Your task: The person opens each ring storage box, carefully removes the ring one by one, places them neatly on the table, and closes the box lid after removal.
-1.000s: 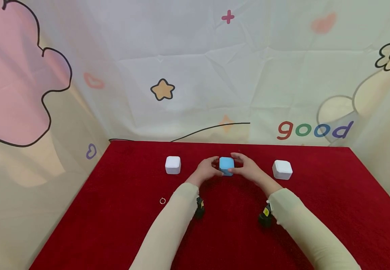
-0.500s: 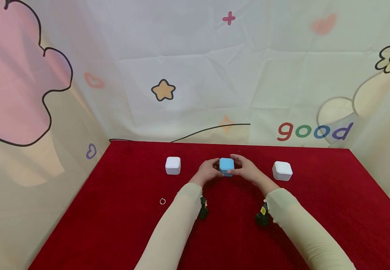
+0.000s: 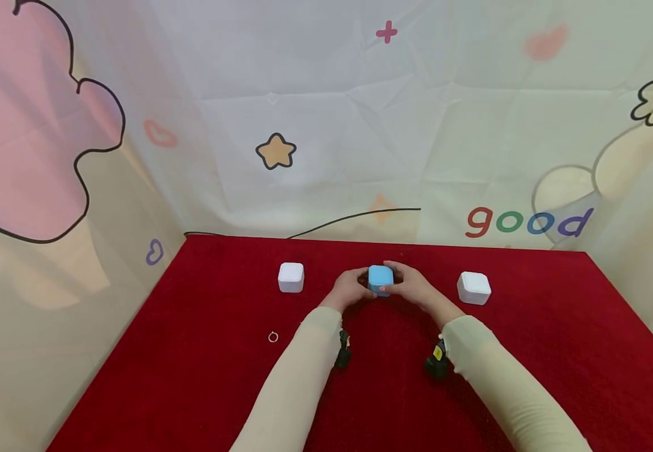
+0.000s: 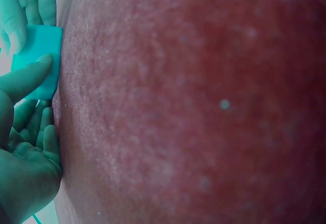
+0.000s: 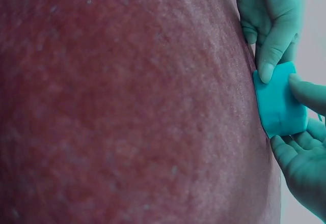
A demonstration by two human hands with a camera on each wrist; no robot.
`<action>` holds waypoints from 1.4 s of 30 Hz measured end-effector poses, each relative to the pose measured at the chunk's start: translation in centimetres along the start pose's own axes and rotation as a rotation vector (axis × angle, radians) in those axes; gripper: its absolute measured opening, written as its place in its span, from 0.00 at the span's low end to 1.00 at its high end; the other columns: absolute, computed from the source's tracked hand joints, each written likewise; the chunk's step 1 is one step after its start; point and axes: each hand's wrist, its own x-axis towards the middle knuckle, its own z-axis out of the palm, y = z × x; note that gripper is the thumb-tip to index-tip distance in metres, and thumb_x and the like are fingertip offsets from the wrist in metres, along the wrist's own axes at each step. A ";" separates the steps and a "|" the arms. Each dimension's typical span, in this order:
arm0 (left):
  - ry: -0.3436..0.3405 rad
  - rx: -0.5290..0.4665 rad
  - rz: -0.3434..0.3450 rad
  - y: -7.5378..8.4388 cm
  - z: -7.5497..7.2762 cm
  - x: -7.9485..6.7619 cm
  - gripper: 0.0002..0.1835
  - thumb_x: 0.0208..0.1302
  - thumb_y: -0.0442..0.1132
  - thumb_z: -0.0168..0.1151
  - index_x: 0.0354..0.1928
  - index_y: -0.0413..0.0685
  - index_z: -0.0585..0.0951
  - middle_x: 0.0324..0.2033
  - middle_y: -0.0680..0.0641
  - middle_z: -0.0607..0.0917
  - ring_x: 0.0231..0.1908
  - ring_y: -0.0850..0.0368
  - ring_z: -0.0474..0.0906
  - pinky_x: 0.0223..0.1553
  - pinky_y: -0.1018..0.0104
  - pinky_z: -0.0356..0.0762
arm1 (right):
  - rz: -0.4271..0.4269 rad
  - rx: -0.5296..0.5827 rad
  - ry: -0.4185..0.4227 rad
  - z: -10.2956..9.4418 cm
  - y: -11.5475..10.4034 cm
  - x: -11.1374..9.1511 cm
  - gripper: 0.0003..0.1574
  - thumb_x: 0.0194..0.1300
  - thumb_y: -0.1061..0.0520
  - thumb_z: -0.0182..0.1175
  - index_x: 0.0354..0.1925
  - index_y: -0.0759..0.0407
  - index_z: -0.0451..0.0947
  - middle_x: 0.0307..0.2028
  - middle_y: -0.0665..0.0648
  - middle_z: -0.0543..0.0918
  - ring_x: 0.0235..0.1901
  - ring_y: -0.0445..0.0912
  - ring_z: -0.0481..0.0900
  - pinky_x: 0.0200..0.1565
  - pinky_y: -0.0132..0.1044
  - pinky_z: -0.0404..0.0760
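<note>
In the head view a light blue box (image 3: 380,276) with rounded edges stands on the red cloth near the back, between my two hands. My left hand (image 3: 350,289) holds its left side, with the thumb along the near face. From the other side my right hand (image 3: 415,289) grips it, thumb in front and fingers toward the back. The left wrist view shows the box (image 4: 43,40) low at the cloth with a thumb pressed on its face. Both thumbs also lie on the box (image 5: 280,107) in the right wrist view. The fingers behind it are partly hidden.
A white box (image 3: 291,277) stands to the left and another white box (image 3: 474,288) to the right. A small ring (image 3: 272,337) lies on the red cloth (image 3: 191,364) left of my left forearm. A printed curtain (image 3: 332,125) hangs behind the table.
My forearms and wrists have shifted slightly inward, and the right fingers sit a little closer round the blue box. The box stays in about the same place.
</note>
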 end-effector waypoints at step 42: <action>0.032 0.106 -0.028 0.4 0.0 0.1 0.34 0.61 0.34 0.74 0.70 0.42 0.75 0.67 0.41 0.80 0.67 0.44 0.75 0.70 0.51 0.74 | -0.082 -0.207 0.064 0.7 0.9 0.1 0.39 0.75 0.58 0.57 0.74 0.76 0.56 0.70 0.79 0.67 0.69 0.70 0.69 0.69 0.63 0.71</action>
